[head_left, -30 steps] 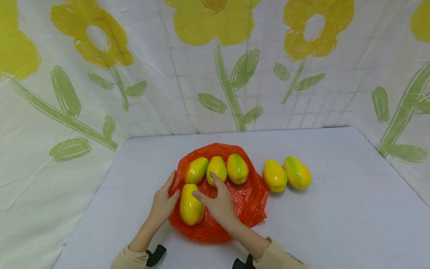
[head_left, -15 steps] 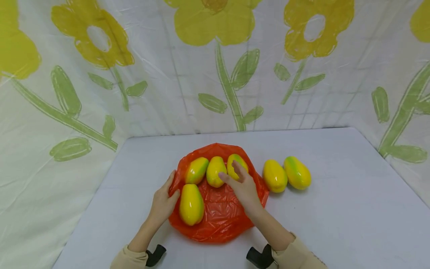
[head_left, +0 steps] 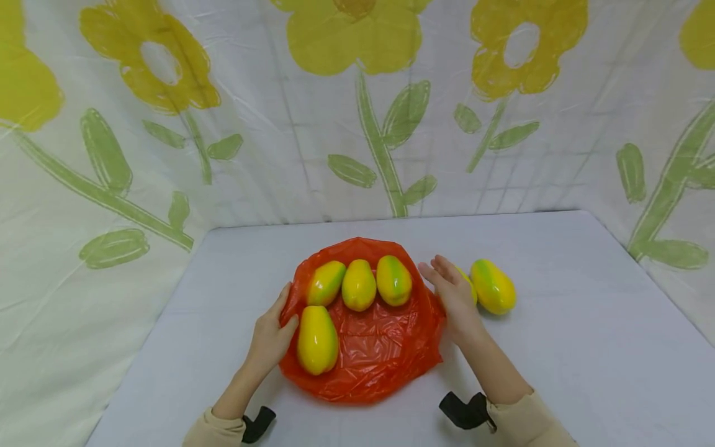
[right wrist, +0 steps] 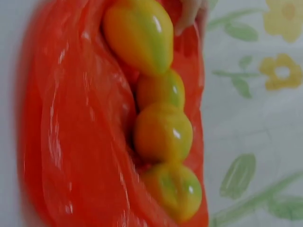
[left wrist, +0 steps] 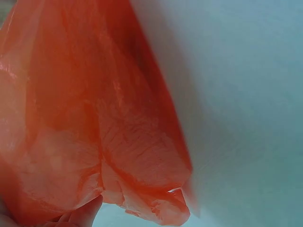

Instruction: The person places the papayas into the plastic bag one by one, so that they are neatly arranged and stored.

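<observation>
A red plastic bag (head_left: 371,357) lies spread open on the table, with several glossy yellow-green papayas (head_left: 318,341) inside. My left hand (head_left: 272,335) grips the bag's left rim, thumb on the inner side; in the left wrist view the red plastic (left wrist: 94,118) fills much of the picture above the fingers (left wrist: 86,213). My right hand (head_left: 459,305) is at the bag's right edge, fingers extended and holding nothing. It partly hides a papaya (head_left: 472,289) outside the bag. In the right wrist view the bagged papayas (right wrist: 163,135) line up in a row.
A second loose papaya (head_left: 494,287) lies to the right of the hidden one. The white table (head_left: 586,347) meets a hanging cloth (head_left: 268,136) printed with yellow flowers at the back and sides.
My right hand has moved from above the papayas inside the bag rightwards, past the bag's edge to the loose papayas. My left hand has stayed on the rim.
</observation>
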{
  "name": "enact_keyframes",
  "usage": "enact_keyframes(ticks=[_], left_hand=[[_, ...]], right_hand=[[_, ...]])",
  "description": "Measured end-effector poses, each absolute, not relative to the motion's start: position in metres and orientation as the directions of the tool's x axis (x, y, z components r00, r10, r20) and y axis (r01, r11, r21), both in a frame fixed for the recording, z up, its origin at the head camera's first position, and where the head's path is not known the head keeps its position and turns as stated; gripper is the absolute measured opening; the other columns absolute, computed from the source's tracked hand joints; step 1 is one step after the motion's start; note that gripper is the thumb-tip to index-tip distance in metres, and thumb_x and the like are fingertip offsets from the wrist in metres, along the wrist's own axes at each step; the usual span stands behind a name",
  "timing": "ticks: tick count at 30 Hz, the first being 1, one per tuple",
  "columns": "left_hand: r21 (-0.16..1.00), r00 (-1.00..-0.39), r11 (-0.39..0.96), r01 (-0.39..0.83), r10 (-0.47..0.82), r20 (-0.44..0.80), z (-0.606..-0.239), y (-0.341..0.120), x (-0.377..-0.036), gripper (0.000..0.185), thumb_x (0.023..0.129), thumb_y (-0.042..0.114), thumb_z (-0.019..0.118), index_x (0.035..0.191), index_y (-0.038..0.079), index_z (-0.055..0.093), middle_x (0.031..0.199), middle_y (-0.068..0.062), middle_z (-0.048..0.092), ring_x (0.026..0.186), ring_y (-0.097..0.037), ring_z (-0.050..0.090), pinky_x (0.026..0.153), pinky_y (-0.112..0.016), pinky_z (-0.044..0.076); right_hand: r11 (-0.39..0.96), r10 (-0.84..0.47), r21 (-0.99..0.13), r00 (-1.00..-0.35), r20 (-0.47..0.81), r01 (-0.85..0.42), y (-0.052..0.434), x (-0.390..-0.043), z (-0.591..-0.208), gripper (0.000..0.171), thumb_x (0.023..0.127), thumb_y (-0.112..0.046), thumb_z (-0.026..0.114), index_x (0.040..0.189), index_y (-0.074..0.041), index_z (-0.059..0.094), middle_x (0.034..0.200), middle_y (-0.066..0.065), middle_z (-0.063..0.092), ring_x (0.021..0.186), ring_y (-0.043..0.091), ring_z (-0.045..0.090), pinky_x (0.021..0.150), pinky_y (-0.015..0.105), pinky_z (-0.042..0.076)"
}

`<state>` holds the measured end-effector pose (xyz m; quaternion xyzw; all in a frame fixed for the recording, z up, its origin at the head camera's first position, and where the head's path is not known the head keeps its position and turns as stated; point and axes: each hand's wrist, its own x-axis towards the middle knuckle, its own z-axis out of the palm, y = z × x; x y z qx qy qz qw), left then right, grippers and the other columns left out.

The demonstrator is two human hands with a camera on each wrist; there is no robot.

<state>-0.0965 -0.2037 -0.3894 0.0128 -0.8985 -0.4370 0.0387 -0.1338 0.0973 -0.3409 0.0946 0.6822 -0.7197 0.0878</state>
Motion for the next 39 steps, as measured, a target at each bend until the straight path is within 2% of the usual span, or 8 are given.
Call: enact_keyframes(ticks=[5, 10, 16, 26, 32, 39], left_hand=[[0.789, -0.996, 0.615, 0.004, -0.064, 0.055, -0.391, -0.205, -0.097, 0.06, 0.094, 0.001, 0.05, 0.151, 0.001, 0.03, 0.148, -0.025, 0.037, 0.131, -0.043, 0.043, 0.099, -0.052, 0.041], [0.793, -0.996, 0.609, 0.005, -0.064, 0.055, -0.392, -0.206, -0.098, 0.061, 0.094, 0.001, 0.05, 0.151, 0.001, 0.03, 0.148, -0.025, 0.038, 0.13, -0.042, 0.044, 0.099, -0.052, 0.042], [0.791, -0.996, 0.611, 0.011, -0.063, 0.062, -0.392, -0.205, -0.099, 0.061, 0.094, 0.001, 0.051, 0.151, 0.002, 0.03, 0.147, -0.025, 0.038, 0.13, -0.042, 0.045, 0.1, -0.053, 0.042], [0.794, -0.998, 0.608, 0.01, -0.047, 0.048, -0.389, -0.204, -0.098, 0.061, 0.095, 0.001, 0.05, 0.152, 0.004, 0.029, 0.149, -0.025, 0.035, 0.136, -0.041, 0.037, 0.101, -0.052, 0.039], [0.793, -0.997, 0.609, 0.008, -0.052, 0.05, -0.389, -0.204, -0.097, 0.061, 0.094, 0.0, 0.05, 0.152, 0.001, 0.029, 0.148, -0.026, 0.036, 0.133, -0.042, 0.04, 0.1, -0.052, 0.04], [0.797, -0.996, 0.604, 0.012, -0.059, 0.06, -0.391, -0.206, -0.099, 0.062, 0.093, 0.0, 0.051, 0.151, 0.001, 0.03, 0.147, -0.026, 0.037, 0.133, -0.041, 0.04, 0.104, -0.052, 0.038]], right_hand=[[-0.014, 0.042, -0.97, -0.969, -0.242, 0.242, 0.121, -0.137, -0.343, 0.078, 0.097, -0.036, 0.055, 0.156, -0.007, 0.013, 0.161, 0.012, 0.017, 0.147, 0.028, 0.016, 0.119, 0.045, 0.012], [0.121, 0.117, -0.966, -0.97, -0.214, 0.228, 0.142, -0.138, -0.351, 0.08, 0.096, -0.038, 0.057, 0.156, -0.007, 0.014, 0.16, 0.012, 0.02, 0.147, 0.028, 0.016, 0.118, 0.047, 0.017], [0.26, 0.156, -0.942, -0.972, -0.178, 0.214, 0.166, -0.139, -0.356, 0.085, 0.095, -0.041, 0.057, 0.156, -0.003, 0.011, 0.161, 0.015, 0.016, 0.147, 0.032, 0.011, 0.117, 0.051, 0.013], [0.397, 0.219, -0.902, -0.972, -0.089, 0.172, 0.194, -0.149, -0.356, 0.09, 0.092, -0.045, 0.061, 0.156, -0.004, 0.013, 0.16, 0.015, 0.018, 0.147, 0.035, 0.012, 0.116, 0.056, 0.013], [0.5, 0.223, -0.83, -0.962, -0.155, 0.25, 0.209, -0.165, -0.369, 0.094, 0.092, -0.051, 0.057, 0.154, 0.002, 0.009, 0.159, 0.023, 0.012, 0.144, 0.044, 0.009, 0.114, 0.06, 0.014], [0.509, 0.215, -0.792, -0.941, -0.262, 0.337, 0.218, -0.175, -0.384, 0.095, 0.094, -0.053, 0.051, 0.153, 0.005, 0.005, 0.157, 0.028, 0.008, 0.143, 0.047, 0.006, 0.113, 0.062, 0.012]])
